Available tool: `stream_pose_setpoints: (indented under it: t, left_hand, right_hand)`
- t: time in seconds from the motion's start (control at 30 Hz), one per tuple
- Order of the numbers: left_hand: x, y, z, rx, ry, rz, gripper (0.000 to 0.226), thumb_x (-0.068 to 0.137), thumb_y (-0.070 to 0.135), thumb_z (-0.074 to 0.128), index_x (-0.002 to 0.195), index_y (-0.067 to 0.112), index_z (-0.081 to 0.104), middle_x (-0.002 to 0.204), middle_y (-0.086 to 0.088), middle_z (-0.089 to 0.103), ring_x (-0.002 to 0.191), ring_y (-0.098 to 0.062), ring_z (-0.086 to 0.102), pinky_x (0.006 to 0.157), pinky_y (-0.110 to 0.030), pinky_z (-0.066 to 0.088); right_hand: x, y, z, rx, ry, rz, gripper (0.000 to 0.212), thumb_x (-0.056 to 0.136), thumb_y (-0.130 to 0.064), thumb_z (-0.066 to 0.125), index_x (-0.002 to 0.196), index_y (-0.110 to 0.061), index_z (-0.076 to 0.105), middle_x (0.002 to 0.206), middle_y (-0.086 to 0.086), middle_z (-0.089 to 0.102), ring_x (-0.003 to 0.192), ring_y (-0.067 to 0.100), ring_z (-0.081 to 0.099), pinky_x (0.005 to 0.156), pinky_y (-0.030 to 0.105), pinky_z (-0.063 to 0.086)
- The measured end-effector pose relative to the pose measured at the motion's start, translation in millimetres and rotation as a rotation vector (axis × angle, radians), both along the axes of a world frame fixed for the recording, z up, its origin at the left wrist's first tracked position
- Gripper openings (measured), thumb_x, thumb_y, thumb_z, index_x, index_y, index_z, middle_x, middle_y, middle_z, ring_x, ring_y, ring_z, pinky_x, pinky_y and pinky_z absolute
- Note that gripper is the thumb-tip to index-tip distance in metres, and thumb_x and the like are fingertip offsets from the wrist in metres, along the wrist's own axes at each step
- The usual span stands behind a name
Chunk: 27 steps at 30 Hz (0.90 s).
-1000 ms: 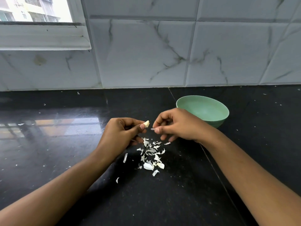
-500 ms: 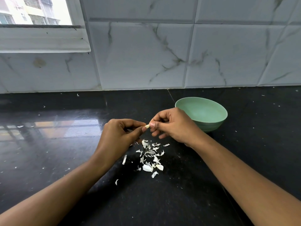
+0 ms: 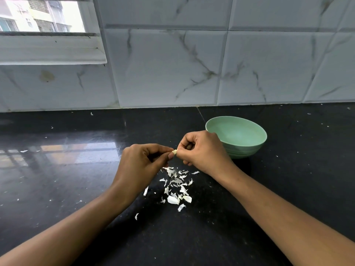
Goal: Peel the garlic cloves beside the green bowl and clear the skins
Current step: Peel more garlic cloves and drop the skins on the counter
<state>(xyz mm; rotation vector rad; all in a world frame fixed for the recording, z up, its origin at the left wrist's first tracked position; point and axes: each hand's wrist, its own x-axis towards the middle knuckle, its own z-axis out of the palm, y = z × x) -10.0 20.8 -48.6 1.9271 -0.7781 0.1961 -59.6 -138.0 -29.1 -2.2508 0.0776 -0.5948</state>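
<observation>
A small pale garlic clove [image 3: 174,152] is pinched between my left hand [image 3: 142,164] and my right hand [image 3: 201,152], just above the black counter. Both hands meet at the clove, fingers curled, thumbs and forefingers on it. Most of the clove is hidden by the fingertips. Below the hands lies a loose pile of white garlic skins [image 3: 177,186], with a few stray flakes [image 3: 136,216] nearer me. The green bowl [image 3: 249,148] stands just right of my right hand; the part of its inside I can see holds nothing.
The black stone counter [image 3: 76,189] runs up to a white marble-tiled wall [image 3: 172,73]. A window sill [image 3: 50,52] sits at the upper left. Tiny white specks dot the counter.
My right hand has closed in on the clove and now pinches it together with my left hand. Both hands stay over the skin pile.
</observation>
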Motion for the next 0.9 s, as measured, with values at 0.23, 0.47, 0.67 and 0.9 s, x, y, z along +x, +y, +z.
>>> stream_pose_setpoints:
  t: [0.23,0.47,0.67,0.9]
  left_hand:
    - [-1.2,-1.8,4.0,-0.099,0.126,-0.045,0.012,0.078,0.014,0.074,0.085,0.025,0.075,0.068,0.001,0.073,0.063,-0.007,0.07,0.062,-0.029,0.056]
    - [-2.1,-5.4,7.0,-0.385,0.573,-0.188,0.014,0.074,0.011,0.066,0.086,0.007,0.071,0.067,-0.005,0.07,0.055,-0.008,0.063,0.05,-0.016,0.05]
    - [-3.8,-8.4,7.8,-0.535,0.815,-0.275,0.014,0.069,0.013,0.064,0.079,0.007,0.072,0.063,-0.001,0.068,0.05,-0.004,0.061,0.039,-0.013,0.045]
    - [0.3,-6.3,2.9,-0.642,0.896,-0.461,0.048,0.038,0.034,0.094,0.078,0.014,0.077,0.065,0.002,0.065,0.051,-0.002,0.06,0.04,-0.011,0.046]
  right_hand:
    - [-0.2,0.6,3.3,0.197,0.078,0.037,0.013,0.071,-0.019,0.069,0.063,-0.01,0.063,0.052,0.004,0.061,0.043,0.015,0.058,0.049,0.032,0.056]
    - [2.5,1.0,6.0,0.773,0.288,0.216,0.025,0.089,-0.003,0.053,0.065,-0.007,0.058,0.05,-0.002,0.053,0.039,0.005,0.045,0.043,0.02,0.047]
    - [-0.1,0.1,9.9,1.001,0.379,0.343,0.018,0.09,-0.005,0.05,0.074,-0.004,0.059,0.054,-0.001,0.054,0.043,0.005,0.046,0.045,0.019,0.051]
    - [-3.0,6.0,12.0,1.107,0.375,0.425,0.023,0.089,-0.004,0.045,0.071,-0.004,0.059,0.054,-0.001,0.057,0.042,0.004,0.045,0.046,0.018,0.051]
